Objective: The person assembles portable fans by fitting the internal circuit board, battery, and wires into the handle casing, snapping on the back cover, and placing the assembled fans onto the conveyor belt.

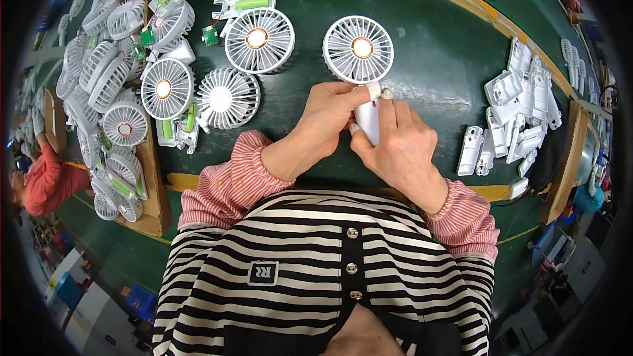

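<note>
In front of me is a white handheld fan (358, 49), its round grille facing up and its handle pointing toward me. My left hand (322, 118) is closed on the upper part of the handle, thumb near the neck. My right hand (403, 142) grips the same handle from the right, with its fingers bent over the side. White wraps cover some fingertips of both hands. My fingers hide much of the handle. To the left lie more fans (260, 41), some with green batteries (252, 4) and small green circuit boards (210, 35) exposed.
At far left, a cardboard box (153, 191) is heaped with fans. A pile of white handle shells (508, 107) lies on the right of the green table (297, 92), beside a wooden divider (568, 161). A person in a red sleeve (49, 181) is at the far left.
</note>
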`<state>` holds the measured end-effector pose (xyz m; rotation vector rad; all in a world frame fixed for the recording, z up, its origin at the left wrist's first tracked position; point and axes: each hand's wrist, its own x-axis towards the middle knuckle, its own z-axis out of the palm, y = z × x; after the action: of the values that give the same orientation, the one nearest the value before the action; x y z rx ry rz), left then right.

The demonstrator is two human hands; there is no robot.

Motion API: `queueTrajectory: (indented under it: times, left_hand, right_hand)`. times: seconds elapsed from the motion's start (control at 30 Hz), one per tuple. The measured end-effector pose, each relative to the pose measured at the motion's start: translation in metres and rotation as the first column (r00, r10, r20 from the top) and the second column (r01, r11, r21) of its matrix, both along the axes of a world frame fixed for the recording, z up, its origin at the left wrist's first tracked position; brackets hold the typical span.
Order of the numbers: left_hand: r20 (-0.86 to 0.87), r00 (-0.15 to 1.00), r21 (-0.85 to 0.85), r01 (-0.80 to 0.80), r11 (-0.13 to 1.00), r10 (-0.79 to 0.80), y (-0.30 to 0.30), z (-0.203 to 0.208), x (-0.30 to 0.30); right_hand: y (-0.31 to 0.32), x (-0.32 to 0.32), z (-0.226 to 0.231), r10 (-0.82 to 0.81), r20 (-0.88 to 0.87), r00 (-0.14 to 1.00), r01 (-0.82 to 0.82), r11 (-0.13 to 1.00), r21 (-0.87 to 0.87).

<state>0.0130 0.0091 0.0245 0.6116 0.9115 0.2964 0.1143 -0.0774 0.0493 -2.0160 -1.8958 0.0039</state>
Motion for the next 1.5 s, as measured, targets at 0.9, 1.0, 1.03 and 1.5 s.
queueTrajectory:
  times: [0.9, 1.0, 1.03, 1.5]
  left_hand:
    - [0.271, 0.962, 0.052, 0.013, 0.999, -0.027, -0.001, 0.009, -0.004]
    - [0.263, 0.964, 0.063, 0.014, 0.998, -0.030, 0.001, 0.009, -0.004]
    - [0.261, 0.965, 0.064, 0.010, 0.998, -0.027, 0.001, 0.009, -0.005]
    - [0.369, 0.927, 0.209, -0.013, 0.978, -0.066, -0.006, 0.003, -0.004]
  right_hand:
    - [-0.007, 0.004, 0.004, -0.477, -0.876, 0.067, -0.018, 0.878, -0.479]
    - [-0.004, 0.001, 0.005, -0.462, -0.886, -0.030, 0.023, 0.886, -0.463]
    - [-0.003, 0.001, 0.004, -0.461, -0.887, -0.030, 0.019, 0.887, -0.462]
    - [-0.004, 0.000, 0.001, -0.399, -0.916, 0.042, 0.068, 0.916, -0.396]
